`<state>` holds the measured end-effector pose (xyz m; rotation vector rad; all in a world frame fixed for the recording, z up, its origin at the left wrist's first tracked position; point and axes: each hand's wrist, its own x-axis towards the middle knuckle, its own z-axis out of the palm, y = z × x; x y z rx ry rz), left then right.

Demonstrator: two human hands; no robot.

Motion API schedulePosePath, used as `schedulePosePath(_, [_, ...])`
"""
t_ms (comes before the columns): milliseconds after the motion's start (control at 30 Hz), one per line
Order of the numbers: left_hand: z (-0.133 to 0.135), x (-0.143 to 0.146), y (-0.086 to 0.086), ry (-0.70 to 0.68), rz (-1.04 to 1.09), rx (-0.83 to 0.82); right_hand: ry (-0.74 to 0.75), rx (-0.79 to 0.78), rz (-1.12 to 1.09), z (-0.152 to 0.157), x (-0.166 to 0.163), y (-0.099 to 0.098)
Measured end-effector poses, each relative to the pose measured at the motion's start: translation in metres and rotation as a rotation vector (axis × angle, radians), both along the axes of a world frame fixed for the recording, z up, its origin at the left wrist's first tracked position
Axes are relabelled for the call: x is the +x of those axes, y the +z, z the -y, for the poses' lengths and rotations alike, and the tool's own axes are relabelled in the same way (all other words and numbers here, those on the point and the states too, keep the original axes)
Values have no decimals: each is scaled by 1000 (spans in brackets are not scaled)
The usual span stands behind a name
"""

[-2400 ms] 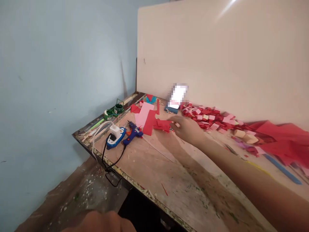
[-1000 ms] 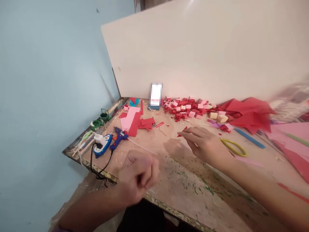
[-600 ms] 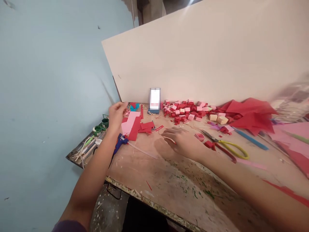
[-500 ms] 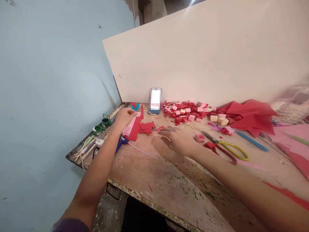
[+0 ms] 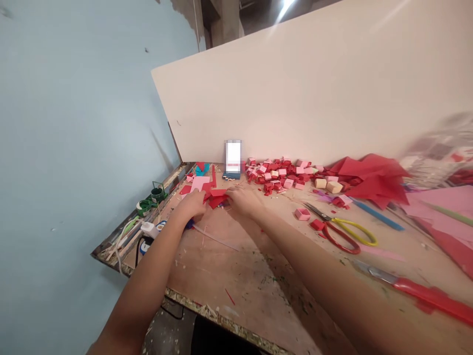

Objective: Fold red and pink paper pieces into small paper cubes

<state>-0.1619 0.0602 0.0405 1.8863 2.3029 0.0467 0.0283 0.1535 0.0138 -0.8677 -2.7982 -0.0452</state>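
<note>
Both my hands reach to the far left of a worn wooden table [image 5: 258, 291]. My left hand [image 5: 193, 205] and my right hand [image 5: 242, 199] meet at a small heap of red paper pieces [image 5: 216, 197], fingers curled onto them. Pink and red paper sheets [image 5: 199, 183] lie just behind. Whether either hand has lifted a piece I cannot tell.
A heap of little red and pink paper boxes [image 5: 281, 173] lies along a white board [image 5: 314, 88]. Red-and-yellow scissors [image 5: 342, 231], a red-handled knife [image 5: 417, 293], a blue strip [image 5: 377, 215], red sheets [image 5: 373, 177], a glue gun [image 5: 153, 231] and green tape rolls [image 5: 150, 199] lie around.
My left hand came up from below the table edge to the paper pile. My right hand moved left from the table's middle to join it at the red pieces.
</note>
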Motion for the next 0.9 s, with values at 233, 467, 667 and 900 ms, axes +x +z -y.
schedulePosePath(233, [0, -20, 14, 156, 11, 280, -97, -6, 37, -1, 4, 0])
schedulePosePath(467, [26, -37, 49, 247, 123, 645, -13, 57, -75, 10, 32, 14])
schedulePosePath(667, [41, 9, 53, 94, 217, 676, 31, 94, -138, 34, 109, 39])
schedulePosePath(900, [136, 160, -52, -686, -117, 453, -95, -27, -73, 101, 250, 58])
